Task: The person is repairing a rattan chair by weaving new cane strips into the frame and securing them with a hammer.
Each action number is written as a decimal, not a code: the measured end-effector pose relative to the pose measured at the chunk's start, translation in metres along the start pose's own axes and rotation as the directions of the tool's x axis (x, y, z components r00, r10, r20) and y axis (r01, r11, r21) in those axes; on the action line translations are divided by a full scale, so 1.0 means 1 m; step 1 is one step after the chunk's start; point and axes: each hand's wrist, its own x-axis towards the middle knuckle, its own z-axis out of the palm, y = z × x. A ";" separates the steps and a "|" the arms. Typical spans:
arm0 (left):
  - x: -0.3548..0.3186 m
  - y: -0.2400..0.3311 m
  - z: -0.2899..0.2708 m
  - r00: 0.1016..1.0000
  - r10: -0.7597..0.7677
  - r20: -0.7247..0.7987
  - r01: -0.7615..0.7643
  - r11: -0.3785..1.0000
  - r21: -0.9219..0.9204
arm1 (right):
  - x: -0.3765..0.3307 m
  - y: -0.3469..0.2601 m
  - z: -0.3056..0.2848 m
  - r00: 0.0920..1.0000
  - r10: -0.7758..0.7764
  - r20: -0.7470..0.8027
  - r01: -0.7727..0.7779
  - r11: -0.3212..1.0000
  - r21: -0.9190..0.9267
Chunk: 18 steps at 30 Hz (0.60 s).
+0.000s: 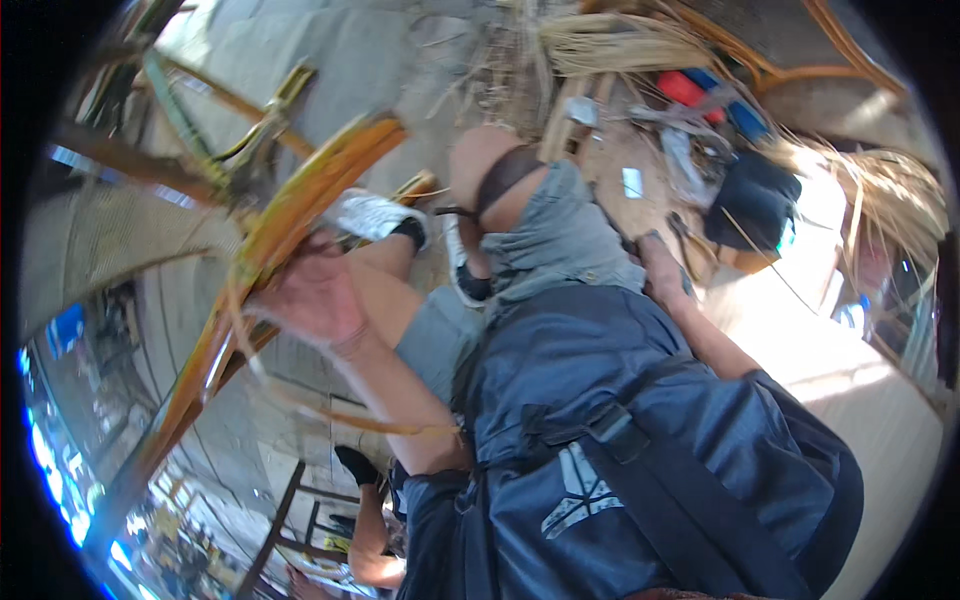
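Note:
A glossy yellow-brown wooden chair frame [290, 205] rises at my left, with a woven cane panel [110, 225] beside it. My left hand [315, 290] is against its curved rail, palm toward me, with the fingers curled round the wood and partly hidden. A thin light strip [345, 415] loops from the rail past my left forearm. My right hand [662, 272] is low beside my right thigh, at the edge of the wooden surface; its fingers are blurred and a dark sliver shows beside it. Dark-handled pliers or cutters [690, 245] lie close by.
Bundled pale cane strips [610, 45] lie at the far right, near a red object [682, 88] and clear plastic. A black cloth or bag [755, 200] sits at right. Behind my left arm are another person's leg [370, 525] and a dark wooden frame [285, 515].

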 end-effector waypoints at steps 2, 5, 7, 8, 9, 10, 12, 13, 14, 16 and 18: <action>-0.008 -0.008 0.009 0.989 -0.005 -0.148 0.012 0.999 0.043 | -0.008 0.004 0.001 0.994 -0.063 -0.087 0.064 0.998 0.001; -0.013 -0.016 0.015 0.983 -0.023 -0.185 0.034 0.998 0.056 | -0.007 -0.002 -0.014 0.961 0.277 0.010 -0.274 0.940 0.202; -0.015 -0.016 0.014 0.984 0.016 -0.180 0.001 0.996 0.095 | 0.012 0.003 -0.016 0.973 0.183 -0.140 -0.163 0.976 0.141; -0.014 -0.018 0.011 0.987 0.029 -0.156 -0.021 0.998 0.057 | 0.022 -0.022 -0.046 0.965 0.263 -0.012 -0.239 0.893 0.382; -0.016 -0.017 0.009 0.991 0.038 -0.131 -0.036 0.999 0.020 | 0.027 -0.051 -0.075 0.940 0.309 0.142 -0.332 0.743 0.581; -0.017 -0.017 0.006 0.989 0.070 -0.128 -0.069 0.997 0.017 | 0.035 -0.076 -0.097 0.984 0.161 0.081 -0.176 0.762 0.623; -0.017 -0.021 -0.001 0.986 0.037 -0.162 -0.042 0.999 -0.031 | 0.058 -0.126 -0.143 0.977 -0.201 -0.074 0.210 0.829 0.518; -0.015 -0.023 0.003 0.986 0.053 -0.158 -0.062 0.997 -0.052 | 0.065 -0.155 -0.174 0.904 -0.407 -0.128 0.426 0.838 0.341; -0.015 -0.025 0.007 0.981 0.057 -0.185 -0.067 0.996 -0.049 | 0.067 -0.192 -0.197 0.840 -0.523 -0.143 0.543 0.812 0.214; -0.014 -0.019 0.016 0.992 -0.026 -0.123 0.014 0.995 -0.101 | 0.075 -0.254 -0.229 0.731 -0.675 -0.100 0.681 0.732 0.036; -0.011 -0.025 0.017 0.987 -0.006 -0.158 -0.016 0.991 -0.135 | 0.084 -0.290 -0.243 0.694 -0.718 -0.056 0.718 0.695 -0.022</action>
